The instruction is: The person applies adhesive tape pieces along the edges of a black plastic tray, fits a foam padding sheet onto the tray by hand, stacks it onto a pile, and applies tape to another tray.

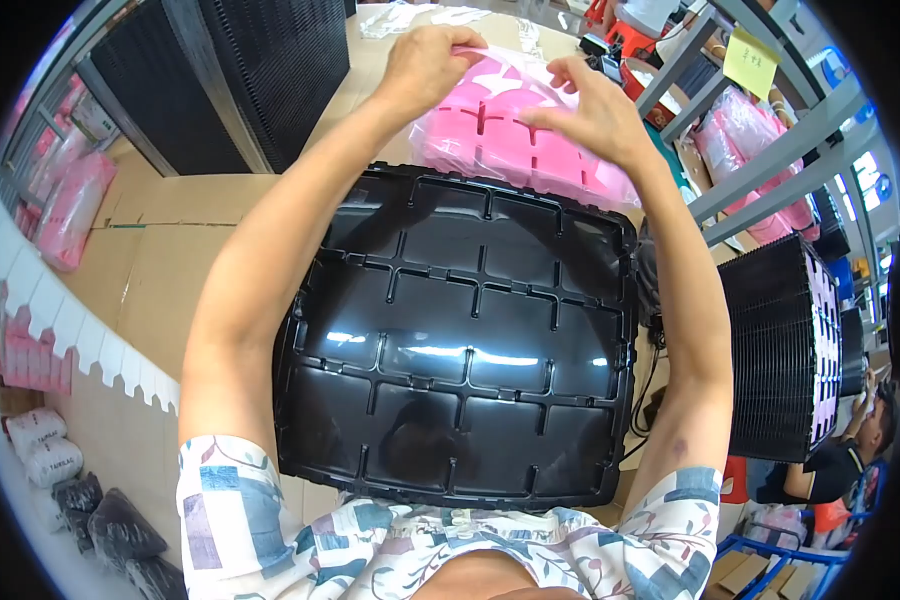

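Note:
A pink tray-like piece (510, 130) with cross-shaped slots lies in a clear plastic bag (440, 150) beyond the black tray. My left hand (432, 68) is closed, its fingertips pinching the bag's far left edge. On the right side of the bag, my right hand (602, 115) is open, with thumb and fingers apart; whether its fingertips touch the film I cannot tell. Under my forearms lies a shiny black plastic tray (430, 310) with ridged compartments, touched by neither hand.
Tall stacks of black trays stand at the left (260, 80) and the right (770, 350). Bagged pink pieces (75, 210) lie at far left. A grey metal rack (780, 155) with a yellow note (752, 62) rises at right. Another person (830, 465) is at lower right.

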Demonstrator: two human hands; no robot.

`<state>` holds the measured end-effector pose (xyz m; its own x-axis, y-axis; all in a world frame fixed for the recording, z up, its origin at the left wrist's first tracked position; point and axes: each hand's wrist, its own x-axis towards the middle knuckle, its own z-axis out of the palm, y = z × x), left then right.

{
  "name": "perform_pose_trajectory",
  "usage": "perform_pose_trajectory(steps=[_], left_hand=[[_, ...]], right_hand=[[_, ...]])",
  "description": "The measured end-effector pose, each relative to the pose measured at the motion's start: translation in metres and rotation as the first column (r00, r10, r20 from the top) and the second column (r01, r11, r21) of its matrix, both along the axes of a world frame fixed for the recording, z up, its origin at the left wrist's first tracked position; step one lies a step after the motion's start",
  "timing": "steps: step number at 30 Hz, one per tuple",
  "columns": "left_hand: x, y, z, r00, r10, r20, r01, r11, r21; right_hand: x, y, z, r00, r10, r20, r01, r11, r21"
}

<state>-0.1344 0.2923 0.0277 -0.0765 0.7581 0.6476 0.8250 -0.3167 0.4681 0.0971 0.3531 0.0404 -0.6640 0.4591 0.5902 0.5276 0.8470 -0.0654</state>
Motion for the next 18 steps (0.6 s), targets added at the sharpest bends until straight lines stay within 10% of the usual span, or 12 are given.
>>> perform_pose_trajectory(steps=[3,10,18], left_hand=[[-0.005,-0.045,0.015,0.999,-0.051,-0.019,0.051,0.999,-0.003],[-0.002,-0.148,0.002,0.92,-0.074,-0.385,0.082,0.997,0.006],[0.015,-0.237,-0.024,0.931,-0.192,-0.309,0.159,0.979,-0.127]], right_hand=[[0.026,-0.02,-0.015,0.973,-0.172,0.152,0.096,0.907,0.409],[0.083,-0.089,-0.013,0.992,-0.123,-0.036,0.127,0.91,0.395],[0.123,-0.196,-0.031,0.995,-0.08,0.052,0.063,0.962,0.265]])
